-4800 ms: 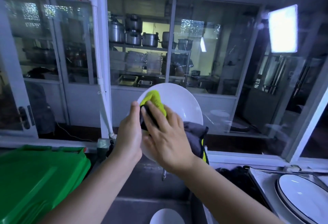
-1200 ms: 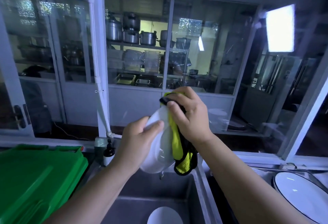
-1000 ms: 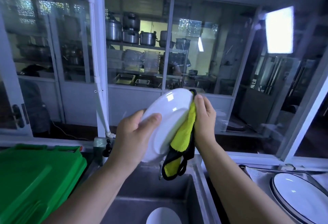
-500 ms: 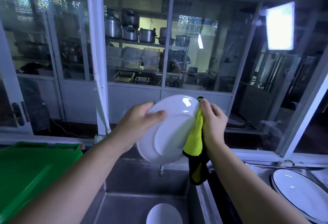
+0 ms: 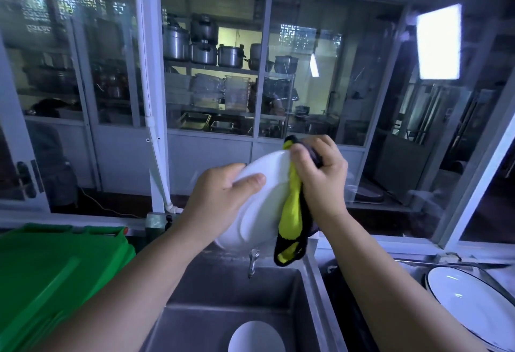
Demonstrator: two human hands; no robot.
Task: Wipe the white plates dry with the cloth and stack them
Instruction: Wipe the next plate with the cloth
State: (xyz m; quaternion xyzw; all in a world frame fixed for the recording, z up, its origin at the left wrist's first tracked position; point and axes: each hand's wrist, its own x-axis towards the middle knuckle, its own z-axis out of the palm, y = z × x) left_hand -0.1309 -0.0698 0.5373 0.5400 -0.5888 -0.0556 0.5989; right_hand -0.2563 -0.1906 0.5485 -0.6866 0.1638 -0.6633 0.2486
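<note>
Hands over sink: left hand (image 5: 220, 201) grips plate (image 5: 262, 206); right hand (image 5: 320, 176) clutches cloth (image 5: 291, 212).

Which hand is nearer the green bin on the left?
Left. The left hand grips the white plate up and right of the green bin; the right hand, holding the cloth, is farther right, across the plate.

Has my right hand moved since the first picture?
Yes. The right hand, gripping the cloth, has shifted right: it was directly above the sink tap, and is now right of it, at the plate's upper rim.
</note>
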